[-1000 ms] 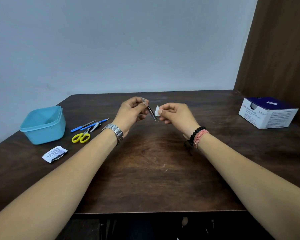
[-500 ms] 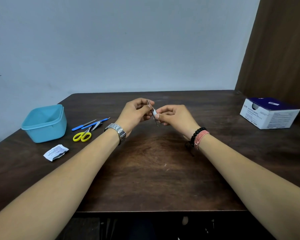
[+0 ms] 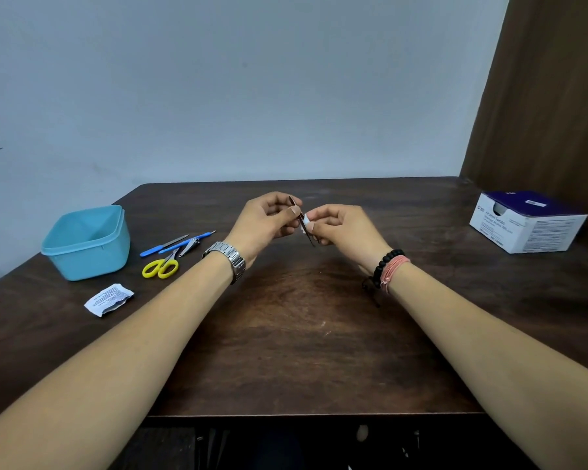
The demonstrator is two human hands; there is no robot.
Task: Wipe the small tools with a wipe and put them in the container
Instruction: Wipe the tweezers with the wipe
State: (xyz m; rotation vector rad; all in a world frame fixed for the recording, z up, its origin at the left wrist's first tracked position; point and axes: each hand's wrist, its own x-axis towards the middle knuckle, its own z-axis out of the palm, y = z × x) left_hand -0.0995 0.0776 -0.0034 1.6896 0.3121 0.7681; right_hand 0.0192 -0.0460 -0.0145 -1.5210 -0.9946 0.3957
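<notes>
My left hand (image 3: 269, 222) pinches the upper end of a thin metal tweezers (image 3: 311, 237) above the middle of the table. My right hand (image 3: 342, 225) pinches a small white wipe (image 3: 306, 220) folded around the tweezers' shaft. A light blue container (image 3: 85, 242) stands open at the left. Beside it lie yellow-handled scissors (image 3: 161, 267), a nail clipper (image 3: 190, 245), a blue-handled file (image 3: 162, 246) and a thin blue tool (image 3: 197, 238).
A torn white wipe wrapper (image 3: 108, 299) lies in front of the container. A white and dark blue swab box (image 3: 526, 223) sits at the far right. The dark wooden table (image 3: 292, 334) meets a wall behind and a brown panel on the right.
My right hand with the wipe has closed in on the tweezers and moved along their shaft. My left hand has kept its pinch, tilting the tool slightly.
</notes>
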